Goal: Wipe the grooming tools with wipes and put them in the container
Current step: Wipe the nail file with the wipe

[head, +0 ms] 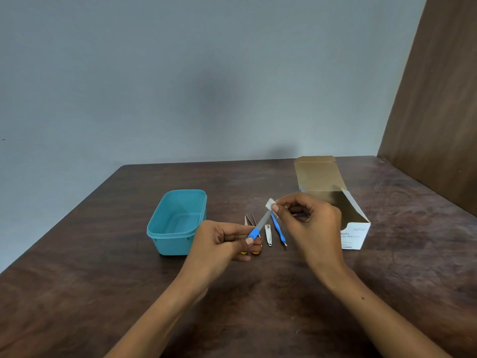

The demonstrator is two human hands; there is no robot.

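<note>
Left hand fingers pinch slim blue-handled file; right hand fingers pinch white wipe.

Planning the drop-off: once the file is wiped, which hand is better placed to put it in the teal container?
Left, probably. The left hand already grips the nail file by its blue handle, beside the container; the right hand pinches the wipe, farther away.

container: on table, 9 o'clock of tools
nail clipper: between tweezers and cuticle pusher
wipe box: 3 o'clock of tools
</note>
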